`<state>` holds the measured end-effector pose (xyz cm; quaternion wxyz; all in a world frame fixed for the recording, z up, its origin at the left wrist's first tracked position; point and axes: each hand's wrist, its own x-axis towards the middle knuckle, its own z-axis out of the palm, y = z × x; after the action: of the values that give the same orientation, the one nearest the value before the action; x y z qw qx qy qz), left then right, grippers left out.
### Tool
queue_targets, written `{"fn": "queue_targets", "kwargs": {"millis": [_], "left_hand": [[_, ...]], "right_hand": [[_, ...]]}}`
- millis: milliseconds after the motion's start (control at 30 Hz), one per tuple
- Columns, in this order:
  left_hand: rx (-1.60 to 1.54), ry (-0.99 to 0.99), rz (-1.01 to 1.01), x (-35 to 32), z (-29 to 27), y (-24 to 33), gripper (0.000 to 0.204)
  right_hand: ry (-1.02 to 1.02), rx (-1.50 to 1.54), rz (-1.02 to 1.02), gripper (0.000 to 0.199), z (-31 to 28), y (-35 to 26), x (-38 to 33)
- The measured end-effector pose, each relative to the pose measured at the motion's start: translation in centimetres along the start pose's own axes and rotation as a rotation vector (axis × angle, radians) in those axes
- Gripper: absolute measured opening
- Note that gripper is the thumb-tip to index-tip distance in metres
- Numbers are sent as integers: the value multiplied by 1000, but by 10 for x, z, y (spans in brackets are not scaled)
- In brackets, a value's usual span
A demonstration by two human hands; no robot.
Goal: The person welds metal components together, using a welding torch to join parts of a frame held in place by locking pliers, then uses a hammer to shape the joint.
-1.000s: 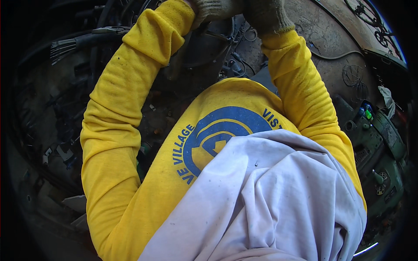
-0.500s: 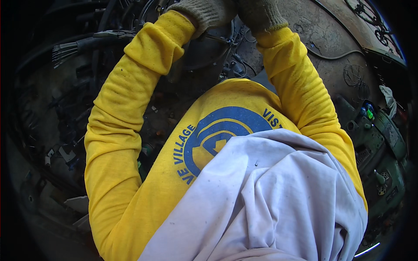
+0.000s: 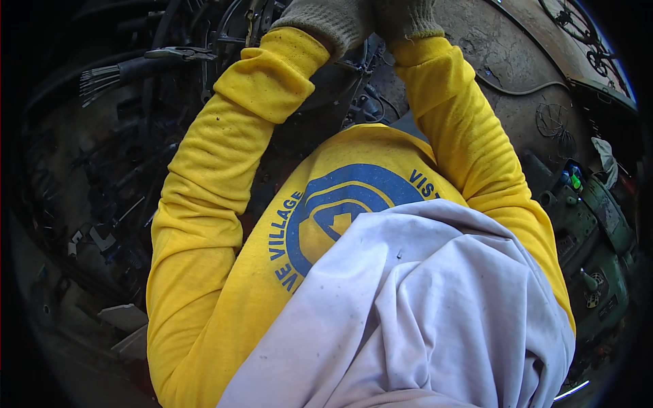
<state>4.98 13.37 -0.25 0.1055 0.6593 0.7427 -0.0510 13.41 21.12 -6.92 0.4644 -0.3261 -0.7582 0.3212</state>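
Both my hands are at the top edge of the head view, in knitted grey-brown work gloves, with yellow sleeves down to the wrists. My left hand [image 3: 332,22] and my right hand [image 3: 407,18] are close together, side by side. The picture's edge cuts off the fingers of each, so whatever they hold or touch is hidden. Dark metal parts and cables [image 3: 360,64] lie just below and between the hands. Left of my left hand, a pliers-like metal tool [image 3: 178,53] rests by a dark sheath with a bundle of thin rods [image 3: 98,83] at its end.
A pale cloth [image 3: 422,299] hangs over my yellow shirt. To the right stands a green machine [image 3: 595,272], with a grey rag [image 3: 605,156] near its top. A hose [image 3: 520,90] and a tangle of wire [image 3: 554,119] lie on the floor. Loose scraps [image 3: 105,241] fill the dark left side.
My left forearm and glove have shifted right and slightly down, nearer the right hand. My right hand has moved slightly up and left.
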Motion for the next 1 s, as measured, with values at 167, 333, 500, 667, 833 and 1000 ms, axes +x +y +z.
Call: {"fn": "queue_targets", "kwargs": {"millis": [167, 333, 500, 667, 833, 1000], "left_hand": [[-215, 103, -161, -4, 2, 2, 23], [-194, 141, -125, 1, 11, -3, 28], [-164, 259, -168, -1, 20, -6, 30], [-442, 304, -42, -24, -22, 0, 35], [-674, 485, -92, -103, -107, -25, 35], [-789, 601, -128, -177, -34, -74, 28]], "right_hand": [[66, -36, -140, 25, 9, 12, 6], [123, -209, -198, 26, 13, 14, 6], [-29, 550, 657, 37, 3, -21, 18], [-93, 886, 746, 54, -17, -17, 9], [14, 991, 678, 74, -109, 70, -30], [78, 785, 1045, 45, -175, 117, -98]]}}
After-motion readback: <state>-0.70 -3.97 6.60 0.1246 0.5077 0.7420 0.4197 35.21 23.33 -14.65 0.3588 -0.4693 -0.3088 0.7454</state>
